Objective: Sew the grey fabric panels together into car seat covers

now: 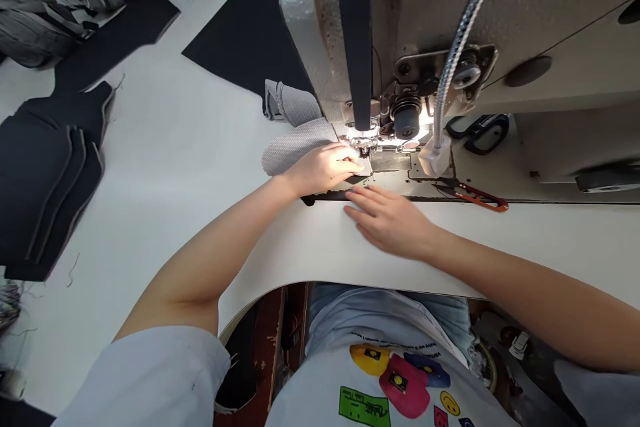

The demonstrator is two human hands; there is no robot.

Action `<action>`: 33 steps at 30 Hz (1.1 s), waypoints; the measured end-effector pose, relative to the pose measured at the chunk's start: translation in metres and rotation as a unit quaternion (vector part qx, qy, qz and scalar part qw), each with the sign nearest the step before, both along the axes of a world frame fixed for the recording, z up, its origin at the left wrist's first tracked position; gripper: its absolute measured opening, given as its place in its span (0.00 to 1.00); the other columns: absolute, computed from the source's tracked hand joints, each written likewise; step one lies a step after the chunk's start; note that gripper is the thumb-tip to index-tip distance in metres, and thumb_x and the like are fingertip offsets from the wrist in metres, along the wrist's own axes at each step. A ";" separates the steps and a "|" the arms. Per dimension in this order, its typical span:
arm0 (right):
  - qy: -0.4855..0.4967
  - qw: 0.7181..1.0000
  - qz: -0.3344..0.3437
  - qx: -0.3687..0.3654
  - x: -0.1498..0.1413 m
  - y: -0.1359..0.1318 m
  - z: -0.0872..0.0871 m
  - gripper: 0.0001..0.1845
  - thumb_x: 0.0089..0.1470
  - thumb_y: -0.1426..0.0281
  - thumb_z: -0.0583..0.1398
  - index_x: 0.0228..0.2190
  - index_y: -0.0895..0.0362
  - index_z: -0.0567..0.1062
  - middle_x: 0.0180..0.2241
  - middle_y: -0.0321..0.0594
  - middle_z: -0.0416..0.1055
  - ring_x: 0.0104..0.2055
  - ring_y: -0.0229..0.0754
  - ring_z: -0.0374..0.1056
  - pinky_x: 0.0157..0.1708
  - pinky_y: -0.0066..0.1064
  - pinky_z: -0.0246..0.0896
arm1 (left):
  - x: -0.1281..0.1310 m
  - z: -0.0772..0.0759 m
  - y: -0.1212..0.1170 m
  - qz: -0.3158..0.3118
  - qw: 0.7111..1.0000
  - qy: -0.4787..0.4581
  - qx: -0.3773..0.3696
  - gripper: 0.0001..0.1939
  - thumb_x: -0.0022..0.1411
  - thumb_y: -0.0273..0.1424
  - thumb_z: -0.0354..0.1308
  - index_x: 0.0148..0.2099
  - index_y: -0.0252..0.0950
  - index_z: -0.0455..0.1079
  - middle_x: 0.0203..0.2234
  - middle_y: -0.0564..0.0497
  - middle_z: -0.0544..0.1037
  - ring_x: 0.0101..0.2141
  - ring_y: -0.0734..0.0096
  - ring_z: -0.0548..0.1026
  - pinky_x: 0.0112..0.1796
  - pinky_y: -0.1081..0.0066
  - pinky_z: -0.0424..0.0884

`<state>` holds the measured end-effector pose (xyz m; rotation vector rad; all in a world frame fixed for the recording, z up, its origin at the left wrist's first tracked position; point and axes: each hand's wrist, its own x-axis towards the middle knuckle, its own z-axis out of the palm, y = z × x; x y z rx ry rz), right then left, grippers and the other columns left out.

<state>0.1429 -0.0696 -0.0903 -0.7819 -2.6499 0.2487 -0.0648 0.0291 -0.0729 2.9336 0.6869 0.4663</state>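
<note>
My left hand [327, 168] is at the sewing machine's needle area, its fingers bent together on a light grey fabric piece [295, 148]. The fabric's rounded end sticks out to the left of that hand, and another part reaches under the presser foot [365, 149]. Behind it lies a folded grey fabric strip [295, 103]. My right hand [387, 220] rests on the white table [165, 167] just in front of the machine bed, fingers stretched out and holding nothing. The sewing machine [430, 7] stands over both, its lamp lighting the needle.
Orange-handled thread snips [475, 195] lie on the machine bed at the right, with black-handled scissors [483, 132] behind. Dark fabric panels [45, 180] are stacked at the left, and a black panel [245, 40] lies behind the machine head. A flexible metal lamp neck [465, 27] hangs in front.
</note>
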 end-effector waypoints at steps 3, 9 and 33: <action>0.004 0.997 -0.063 0.039 0.031 0.003 0.003 0.17 0.64 0.74 0.52 0.46 0.61 0.78 0.52 0.50 0.75 0.55 0.49 0.69 0.54 0.40 0.64 | -0.003 -0.008 0.001 0.004 1.000 -0.014 0.014 0.13 0.71 0.30 0.51 0.46 0.41 0.78 0.40 0.48 0.80 0.43 0.69 0.76 0.45 0.67 0.72; -0.027 0.981 -0.190 -0.001 0.042 0.018 0.012 0.19 0.66 0.70 0.50 0.49 0.55 0.78 0.49 0.40 0.77 0.43 0.43 0.71 0.31 0.32 0.59 | -0.007 -0.017 0.006 0.000 0.999 -0.034 0.002 0.15 0.69 0.27 0.50 0.42 0.42 0.79 0.35 0.50 0.80 0.38 0.70 0.75 0.42 0.68 0.72; -0.096 0.960 -0.262 0.001 0.016 0.026 0.004 0.24 0.64 0.63 0.50 0.55 0.55 0.74 0.34 0.45 0.73 0.37 0.45 0.69 0.29 0.33 0.54 | 0.000 -0.019 0.040 0.026 0.999 0.010 0.039 0.22 0.69 0.47 0.49 0.39 0.37 0.77 0.39 0.44 0.80 0.46 0.59 0.76 0.50 0.58 0.72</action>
